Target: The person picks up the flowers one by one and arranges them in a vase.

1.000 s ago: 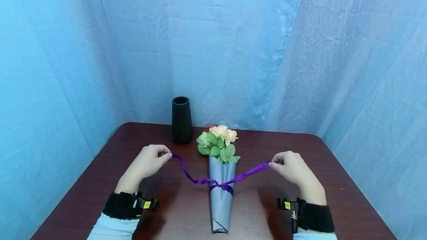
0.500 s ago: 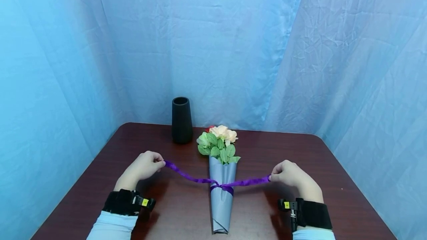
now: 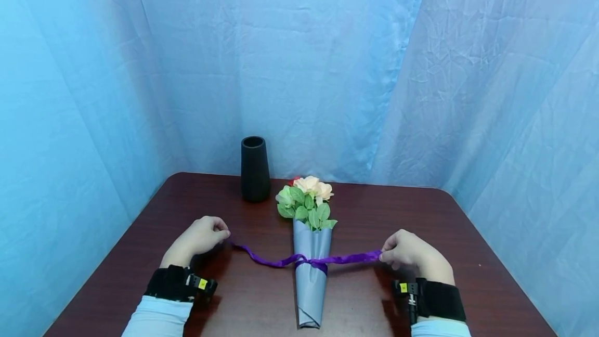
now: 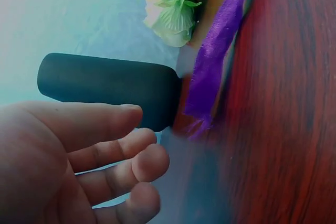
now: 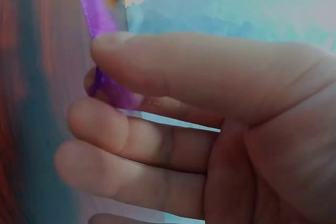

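Note:
A bouquet wrapped in blue-grey paper (image 3: pixel 311 295) lies on the table, its cream, pale green and red flowers (image 3: pixel 309 186) towards the back. Around its middle goes a purple ribbon (image 3: pixel 348 259), crossed at the front with one tail stretching to each side. My right hand (image 3: pixel 414 251) pinches the right tail's end between thumb and forefinger, as the right wrist view shows. On the other side, the left tail's frayed end (image 4: pixel 202 111) hangs free beyond the fingertips of my left hand (image 3: pixel 198 235). That hand holds nothing, its fingers loosely bent.
A tall black vase (image 3: pixel 255 173) stands upright near the table's back edge, left of the flowers. Light blue curtains (image 3: pixel 304 66) close off the back and both sides of the dark brown table (image 3: pixel 398 204).
Both hands have come down towards the table and nearer the person. My left hand has let go of its ribbon tail, which now sags lower; my right hand has kept its pinch.

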Available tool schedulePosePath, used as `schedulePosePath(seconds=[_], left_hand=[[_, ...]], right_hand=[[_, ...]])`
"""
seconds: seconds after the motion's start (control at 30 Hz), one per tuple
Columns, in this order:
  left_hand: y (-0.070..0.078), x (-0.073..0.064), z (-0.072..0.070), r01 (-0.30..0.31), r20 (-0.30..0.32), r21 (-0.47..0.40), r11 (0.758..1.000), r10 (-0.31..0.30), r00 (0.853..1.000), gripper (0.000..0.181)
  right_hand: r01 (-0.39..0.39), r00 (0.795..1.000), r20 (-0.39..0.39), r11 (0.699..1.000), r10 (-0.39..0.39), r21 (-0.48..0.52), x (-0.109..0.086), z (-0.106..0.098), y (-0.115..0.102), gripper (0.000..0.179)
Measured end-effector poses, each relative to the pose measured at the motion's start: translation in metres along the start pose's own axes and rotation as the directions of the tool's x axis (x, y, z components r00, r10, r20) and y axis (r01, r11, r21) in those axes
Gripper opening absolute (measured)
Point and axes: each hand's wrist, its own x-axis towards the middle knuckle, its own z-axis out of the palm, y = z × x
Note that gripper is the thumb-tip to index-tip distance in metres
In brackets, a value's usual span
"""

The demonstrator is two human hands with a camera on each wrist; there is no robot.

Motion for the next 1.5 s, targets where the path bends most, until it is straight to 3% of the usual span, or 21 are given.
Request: schedulePosePath(seconds=[0.07,0.23,0.47,0.57,0.77,0.9,1.07,1.2,1.5], left_hand=[[-0.001,-0.001,-0.002,0.02,-0.008,-0.022,1.0,-0.021,1.0,0.015],[-0.002,-0.002,-0.009,0.059,-0.056,-0.037,0.998,-0.061,0.997,0.026],[0.006,-0.006,-0.02,0.03,-0.163,-0.022,0.999,-0.033,0.986,0.045],[0.013,-0.009,-0.024,0.009,-0.197,-0.052,0.999,-0.019,0.98,0.047],[0.03,-0.016,-0.031,-0.056,-0.259,-0.073,0.996,0.035,0.965,0.049],[0.04,-0.02,-0.032,-0.098,-0.286,-0.08,0.992,0.072,0.955,0.054],[0.052,-0.023,-0.029,-0.148,-0.29,-0.075,0.986,0.121,0.949,0.052],[0.062,-0.024,-0.023,-0.17,-0.262,-0.059,0.984,0.149,0.954,0.045],[0.081,-0.027,-0.007,-0.207,-0.197,-0.026,0.978,0.197,0.96,0.044]], right_hand=[[-0.003,1.0,0.002,1.0,0.003,-0.008,0.0,-0.004,0.002,0.007],[0.042,0.998,-0.052,0.996,-0.047,-0.078,-0.004,-0.016,0.008,0.031],[0.097,0.978,-0.171,0.987,-0.119,-0.129,-0.016,-0.032,0.005,0.05],[0.136,0.953,-0.252,0.98,-0.17,-0.146,-0.019,-0.034,-0.002,0.052],[0.229,0.879,-0.377,0.952,-0.292,-0.205,-0.023,-0.037,-0.015,0.049],[0.27,0.856,-0.398,0.942,-0.33,-0.2,-0.025,-0.036,-0.021,0.046],[0.328,0.827,-0.413,0.924,-0.382,-0.198,-0.028,-0.034,-0.03,0.04],[0.379,0.801,-0.414,0.902,-0.432,-0.209,-0.028,-0.031,-0.037,0.036],[0.451,0.792,-0.365,0.872,-0.49,-0.193,-0.024,-0.022,-0.048,0.031]])
